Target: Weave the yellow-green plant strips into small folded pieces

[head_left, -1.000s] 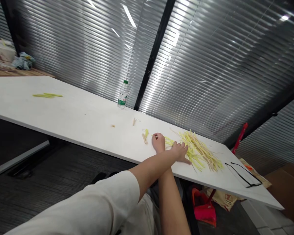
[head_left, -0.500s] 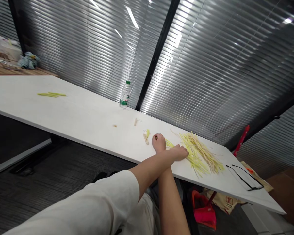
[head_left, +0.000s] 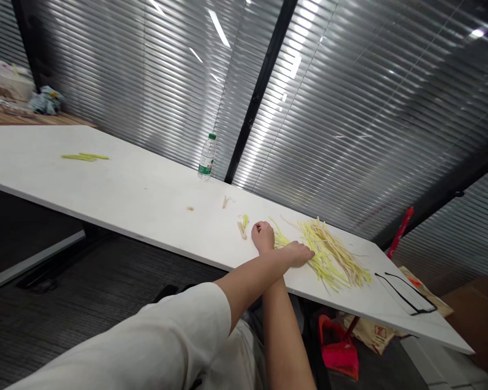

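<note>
Long white rectangular tabletop [head_left: 146, 200]. On it: a heap of thin yellow-green plant strips [head_left: 333, 257] towards the right, a clear plastic bottle with a green cap [head_left: 206, 158] upright at the far edge, a few loose green strips [head_left: 85, 157] far left, and a thin black looped item [head_left: 406, 292] at the right end.

Our forearms cross just below the wrists, left over right. The left hand [head_left: 300, 253] lies flat, palm down, fingers pointing right. The right hand [head_left: 262, 235] is curled into a loose fist, knuckles up.

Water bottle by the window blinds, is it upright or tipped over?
Upright: the water bottle stands on its base on the table, green cap on top.
</note>
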Tool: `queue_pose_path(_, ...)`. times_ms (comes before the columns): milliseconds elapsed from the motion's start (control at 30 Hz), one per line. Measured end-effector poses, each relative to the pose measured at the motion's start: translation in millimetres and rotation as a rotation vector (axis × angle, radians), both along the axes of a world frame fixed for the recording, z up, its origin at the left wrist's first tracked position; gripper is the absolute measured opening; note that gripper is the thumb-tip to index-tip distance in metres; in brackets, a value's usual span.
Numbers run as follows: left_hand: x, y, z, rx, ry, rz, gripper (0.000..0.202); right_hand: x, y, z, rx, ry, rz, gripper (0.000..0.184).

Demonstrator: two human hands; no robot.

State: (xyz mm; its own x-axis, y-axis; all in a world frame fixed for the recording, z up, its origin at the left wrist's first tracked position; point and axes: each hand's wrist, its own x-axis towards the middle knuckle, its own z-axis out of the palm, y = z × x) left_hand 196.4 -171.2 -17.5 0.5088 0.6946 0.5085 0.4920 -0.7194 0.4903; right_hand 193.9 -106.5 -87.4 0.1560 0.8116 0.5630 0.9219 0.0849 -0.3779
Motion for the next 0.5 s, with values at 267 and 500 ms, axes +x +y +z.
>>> queue_pose_path(267,23,18,-3.1,-0.041,0.300,-0.421,0.025,-1,0,0.6,-0.004,0.017,0.001,0.021)
queue_pose_path(500,26,32,-4.3,-0.020,-0.030,-0.247,0.026,-1,-2,5.3,-0.071,0.063,0.019,0.020)
